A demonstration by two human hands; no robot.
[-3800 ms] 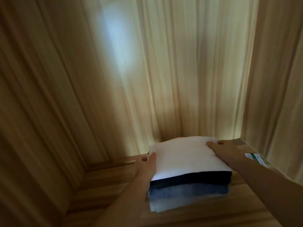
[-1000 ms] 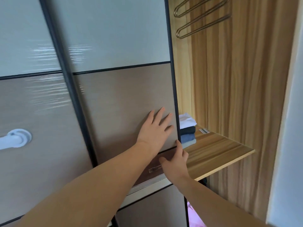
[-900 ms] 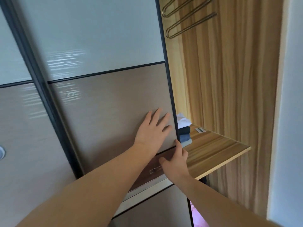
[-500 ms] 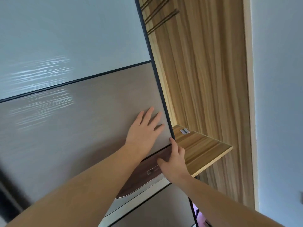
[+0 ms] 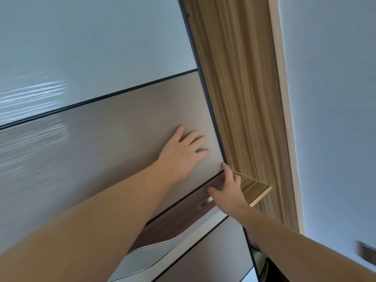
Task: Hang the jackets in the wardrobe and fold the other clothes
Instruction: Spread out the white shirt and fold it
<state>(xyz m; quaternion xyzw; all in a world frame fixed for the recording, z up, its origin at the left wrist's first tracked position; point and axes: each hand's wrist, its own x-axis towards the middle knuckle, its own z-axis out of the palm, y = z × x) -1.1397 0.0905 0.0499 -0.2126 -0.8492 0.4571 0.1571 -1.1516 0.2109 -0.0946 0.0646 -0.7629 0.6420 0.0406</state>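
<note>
A narrow gap stays open between the sliding door (image 5: 126,139) edge and the wardrobe side panel (image 5: 282,110); the shelf (image 5: 255,187) crosses it

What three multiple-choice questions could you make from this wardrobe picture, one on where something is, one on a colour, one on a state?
1. Where does the left hand lie?
A. flat on the beige door panel
B. on the wooden shelf
C. on the wall

2. What colour is the strip across the door, beside the right hand?
A. bright red
B. dark brown
C. green

3. How does the wardrobe stand?
A. fully shut
B. door taken off
C. partly open, a gap on the right

Answers: 1 A, the straight fingers press on the panel; 2 B, the band under the panel reads dark wood brown; 3 C, the wood interior and shelf corner show past the door's edge.
</note>
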